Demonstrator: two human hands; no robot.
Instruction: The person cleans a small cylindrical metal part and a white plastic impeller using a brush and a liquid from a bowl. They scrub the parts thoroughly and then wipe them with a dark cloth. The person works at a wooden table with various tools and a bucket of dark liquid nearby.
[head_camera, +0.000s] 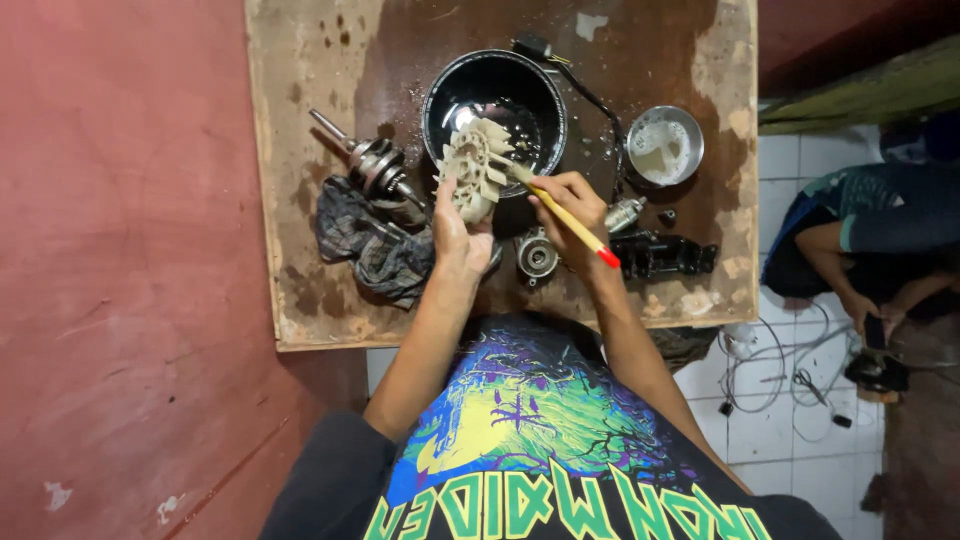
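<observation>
My left hand (455, 235) holds a cream plastic fan wheel (472, 165) tilted over the rim of a black bowl (455, 92) with liquid in it. My right hand (572, 212) grips a yellow brush with a red end (572, 222); its bristles touch the fan wheel at the upper right. Both hands are over a stained wooden board (300, 80).
On the board lie a metal crankshaft (372, 162), a dark rag (372, 245), a round metal bearing part (537, 256), a black engine part (665, 255) and a small metal bowl (665, 145). Another person (880, 230) sits at the right on a white tiled floor (780, 420) with cables.
</observation>
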